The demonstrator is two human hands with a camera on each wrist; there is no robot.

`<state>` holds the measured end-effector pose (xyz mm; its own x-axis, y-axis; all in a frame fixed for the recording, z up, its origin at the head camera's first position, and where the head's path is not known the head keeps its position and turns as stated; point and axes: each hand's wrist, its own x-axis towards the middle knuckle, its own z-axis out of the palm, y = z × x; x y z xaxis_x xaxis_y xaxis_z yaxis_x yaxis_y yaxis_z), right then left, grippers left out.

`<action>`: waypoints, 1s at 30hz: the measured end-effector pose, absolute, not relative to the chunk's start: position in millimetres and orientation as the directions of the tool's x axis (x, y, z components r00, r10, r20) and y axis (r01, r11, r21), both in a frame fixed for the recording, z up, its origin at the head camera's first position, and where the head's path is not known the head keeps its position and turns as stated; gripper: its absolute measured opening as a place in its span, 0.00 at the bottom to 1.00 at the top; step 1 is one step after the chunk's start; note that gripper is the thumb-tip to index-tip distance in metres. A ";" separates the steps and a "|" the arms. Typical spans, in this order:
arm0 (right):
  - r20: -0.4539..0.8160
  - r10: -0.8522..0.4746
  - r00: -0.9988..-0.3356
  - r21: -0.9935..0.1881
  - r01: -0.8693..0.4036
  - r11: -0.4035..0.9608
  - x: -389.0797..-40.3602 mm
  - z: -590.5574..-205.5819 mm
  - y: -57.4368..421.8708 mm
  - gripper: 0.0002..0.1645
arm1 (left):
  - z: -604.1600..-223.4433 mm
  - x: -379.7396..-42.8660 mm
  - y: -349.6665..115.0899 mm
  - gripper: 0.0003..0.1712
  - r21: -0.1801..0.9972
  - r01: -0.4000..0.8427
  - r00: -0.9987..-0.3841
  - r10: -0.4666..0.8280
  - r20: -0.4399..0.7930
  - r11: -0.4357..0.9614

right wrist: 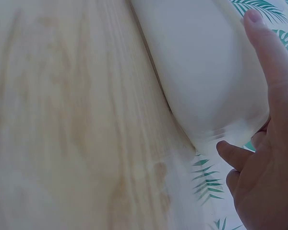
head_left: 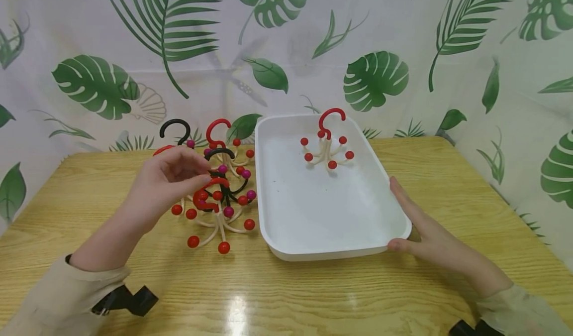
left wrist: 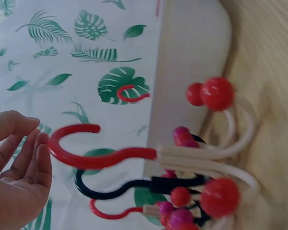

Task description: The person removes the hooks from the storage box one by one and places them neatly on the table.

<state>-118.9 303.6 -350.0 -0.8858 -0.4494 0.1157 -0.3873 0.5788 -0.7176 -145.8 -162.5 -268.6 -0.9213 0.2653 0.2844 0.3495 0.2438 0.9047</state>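
My left hand point(head_left: 172, 179) hovers at the red hook of the nearest multi-arm hanger point(head_left: 219, 214), which has cream arms tipped with red balls. In the left wrist view, thumb and fingers bend toward each other right beside that hook point(left wrist: 79, 158), with nothing held between them. Behind it crowd several similar hangers, among them a black hanger point(head_left: 219, 152) with red and magenta balls. My right hand point(head_left: 416, 231) grips the front right corner of the white tray point(head_left: 313, 250), thumb at the front and fingers along the side. A red-hooked cream hanger point(head_left: 327, 152) stands inside the tray.
The wooden table point(head_left: 277, 296) runs beneath everything, with the tray right of the hanger group. A white cloth backdrop point(head_left: 309, 67) with green leaves closes off the back and sides.
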 end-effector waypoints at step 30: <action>0.120 -0.452 -0.884 -0.717 -0.392 0.577 -120.2 -351.7 304.1 0.66 | -234.9 -181.2 -28.3 0.10 0.916 0.398 -0.818 0.430 0.382 -0.056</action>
